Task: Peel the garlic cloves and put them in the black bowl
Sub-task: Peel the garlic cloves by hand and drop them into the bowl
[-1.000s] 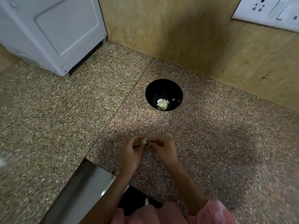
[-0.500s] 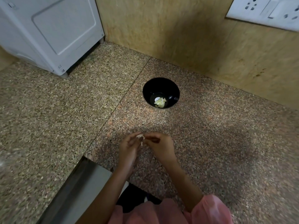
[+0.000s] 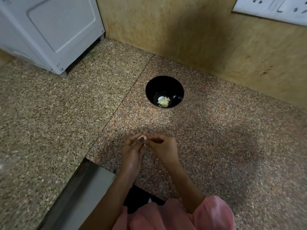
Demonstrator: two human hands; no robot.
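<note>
A black bowl stands on the speckled granite counter near the back wall, with several pale peeled garlic cloves at its bottom. In front of it, above the counter, my left hand and my right hand meet fingertip to fingertip. Between them they pinch a small whitish garlic clove; a bit of papery skin shows just below it. Most of the clove is hidden by the fingers.
A white appliance stands at the back left of the granite counter. A tan wall runs behind the bowl, with a white socket plate at the top right. A steel sink edge cuts into the counter at the front left.
Both hands have stayed together on the clove, with the fingers working slightly. The camera has shifted a little, so the bowl and hands sit slightly lower left in the view.
</note>
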